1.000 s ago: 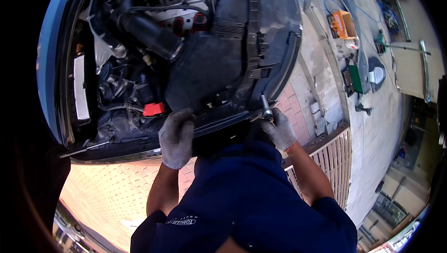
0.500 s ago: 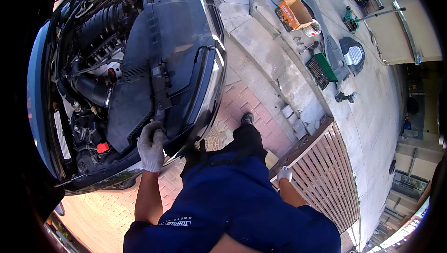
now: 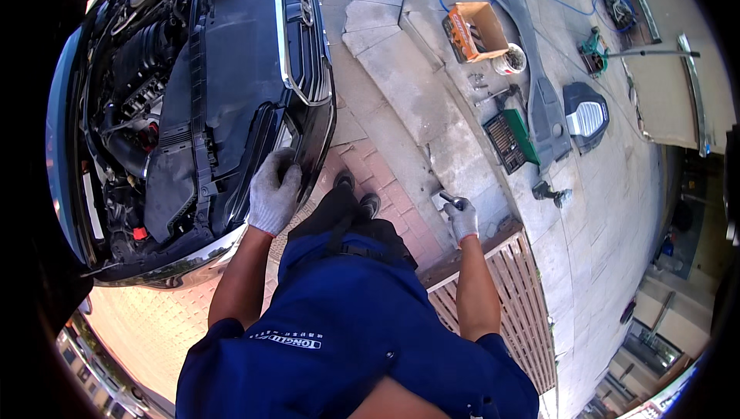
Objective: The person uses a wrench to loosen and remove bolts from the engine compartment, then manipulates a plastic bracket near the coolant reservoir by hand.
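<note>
My left hand (image 3: 275, 190), in a grey knit glove with a red cuff, is beside the front corner of the dark car (image 3: 231, 103), near the headlight (image 3: 287, 135). Its thumb stands apart from loosely bent fingers, and nothing shows between them. Out to the right, my right hand (image 3: 465, 222) wears a similar glove and is closed around a short dark tool with a shiny end (image 3: 459, 204). Too little of that tool shows to tell its kind. In the raised-bonnet bay, the engine (image 3: 142, 53) and a black plastic cover (image 3: 171, 188) lie exposed.
Stone steps (image 3: 401, 72) rise to the right of the car. On the paving lie a cardboard box (image 3: 487, 22), a white bucket (image 3: 510, 60), a green tool case (image 3: 512, 141), a long grey trim panel (image 3: 543, 103), an engine cover (image 3: 586, 117) and a cordless driver (image 3: 552, 194). A slatted bench (image 3: 501, 303) stands close right.
My body has turned and moved along the car's front. The left hand has shifted from the black cover to the headlight area. My right hand has swung forward with the tool.
</note>
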Action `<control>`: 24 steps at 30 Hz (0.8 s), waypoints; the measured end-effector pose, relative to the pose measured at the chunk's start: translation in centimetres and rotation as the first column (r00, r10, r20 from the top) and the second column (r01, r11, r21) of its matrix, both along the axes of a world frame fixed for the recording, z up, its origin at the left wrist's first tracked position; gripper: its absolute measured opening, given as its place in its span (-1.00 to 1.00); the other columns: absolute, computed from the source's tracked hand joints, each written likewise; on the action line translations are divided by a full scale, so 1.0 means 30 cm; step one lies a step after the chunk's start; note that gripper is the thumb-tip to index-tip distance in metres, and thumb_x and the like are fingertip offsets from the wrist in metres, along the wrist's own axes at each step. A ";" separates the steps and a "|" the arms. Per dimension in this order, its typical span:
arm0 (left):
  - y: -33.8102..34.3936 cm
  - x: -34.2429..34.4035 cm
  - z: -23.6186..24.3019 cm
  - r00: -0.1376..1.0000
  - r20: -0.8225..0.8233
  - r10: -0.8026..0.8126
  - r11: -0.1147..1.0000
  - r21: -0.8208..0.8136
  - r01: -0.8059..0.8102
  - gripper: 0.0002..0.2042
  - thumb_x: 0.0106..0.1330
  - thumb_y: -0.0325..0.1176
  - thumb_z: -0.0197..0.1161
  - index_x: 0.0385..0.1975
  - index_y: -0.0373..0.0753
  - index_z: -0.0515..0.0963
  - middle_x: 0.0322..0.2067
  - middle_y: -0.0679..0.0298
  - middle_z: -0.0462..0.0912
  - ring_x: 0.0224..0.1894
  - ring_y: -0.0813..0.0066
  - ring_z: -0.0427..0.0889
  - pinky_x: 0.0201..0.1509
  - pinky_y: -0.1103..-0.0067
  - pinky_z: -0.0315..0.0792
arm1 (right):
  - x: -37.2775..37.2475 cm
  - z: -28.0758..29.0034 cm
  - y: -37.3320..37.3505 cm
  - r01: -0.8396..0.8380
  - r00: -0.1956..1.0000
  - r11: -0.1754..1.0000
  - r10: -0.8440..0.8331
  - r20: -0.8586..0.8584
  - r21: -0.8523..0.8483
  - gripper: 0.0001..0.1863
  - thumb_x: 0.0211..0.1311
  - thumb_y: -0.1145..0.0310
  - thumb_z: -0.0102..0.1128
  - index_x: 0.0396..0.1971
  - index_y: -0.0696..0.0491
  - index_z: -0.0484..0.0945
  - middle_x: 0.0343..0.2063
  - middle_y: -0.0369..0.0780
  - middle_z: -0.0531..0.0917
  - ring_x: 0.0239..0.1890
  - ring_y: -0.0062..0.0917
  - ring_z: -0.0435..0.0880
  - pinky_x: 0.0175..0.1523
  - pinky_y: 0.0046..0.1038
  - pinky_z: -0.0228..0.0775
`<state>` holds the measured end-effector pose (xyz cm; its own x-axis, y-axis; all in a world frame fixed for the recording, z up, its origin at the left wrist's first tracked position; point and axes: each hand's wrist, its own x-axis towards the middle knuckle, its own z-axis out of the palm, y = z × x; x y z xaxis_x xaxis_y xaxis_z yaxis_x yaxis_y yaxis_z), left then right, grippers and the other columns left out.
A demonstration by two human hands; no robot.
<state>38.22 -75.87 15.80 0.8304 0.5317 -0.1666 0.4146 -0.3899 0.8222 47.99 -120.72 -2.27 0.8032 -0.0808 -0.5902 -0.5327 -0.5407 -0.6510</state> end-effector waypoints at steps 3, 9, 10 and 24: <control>0.063 0.079 -0.061 0.985 -0.056 0.165 0.986 -0.002 -0.165 -0.67 0.39 -0.38 0.24 0.10 -0.37 0.57 -0.12 -0.02 0.74 -0.09 0.22 0.75 0.08 0.40 0.57 | 0.176 -0.025 0.145 0.051 0.996 0.995 -0.044 -0.082 0.082 -0.65 0.26 0.18 0.46 -0.18 0.16 0.65 -0.45 -0.30 0.64 -0.48 -0.63 0.55 -0.37 -0.51 0.40; 0.161 0.388 -0.234 0.905 -0.105 0.413 0.894 -0.145 -0.425 -0.66 0.40 -0.37 0.26 0.11 -0.36 0.58 -0.11 0.05 0.75 -0.06 0.35 0.71 0.12 0.45 0.54 | 0.538 -0.165 0.255 0.076 0.942 0.997 -0.070 -0.328 0.005 -0.61 0.31 0.02 0.35 -0.18 0.08 0.67 -0.61 -0.34 0.44 -0.65 -0.64 0.41 -0.57 -0.53 0.27; 0.197 0.474 -0.225 0.894 -0.136 0.426 0.884 -0.145 -0.444 -0.66 0.39 -0.36 0.27 0.11 -0.35 0.59 -0.12 0.03 0.75 -0.07 0.33 0.73 0.12 0.44 0.55 | 0.611 -0.149 0.255 0.015 0.940 0.998 -0.032 -0.339 -0.054 -0.59 0.29 0.03 0.36 -0.14 0.09 0.72 -0.61 -0.34 0.45 -0.66 -0.64 0.40 -0.58 -0.52 0.27; 1.363 1.793 -0.099 0.789 -0.291 0.540 0.833 0.314 -0.455 -0.45 0.33 -0.03 0.19 0.26 -0.19 0.50 0.22 -0.12 0.55 0.27 -0.13 0.54 0.38 0.19 0.40 | 2.148 0.098 0.655 0.030 0.998 0.998 -0.033 -0.049 -0.058 -0.73 0.29 0.21 0.31 -0.23 0.12 0.58 -0.59 -0.23 0.55 -0.69 -0.48 0.52 -0.62 -0.36 0.34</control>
<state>92.03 -34.96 12.84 0.3450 0.9112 -0.2252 0.8438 -0.1959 0.4997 112.42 -101.07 0.68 0.7695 -0.1404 -0.6230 -0.5811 -0.5584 -0.5920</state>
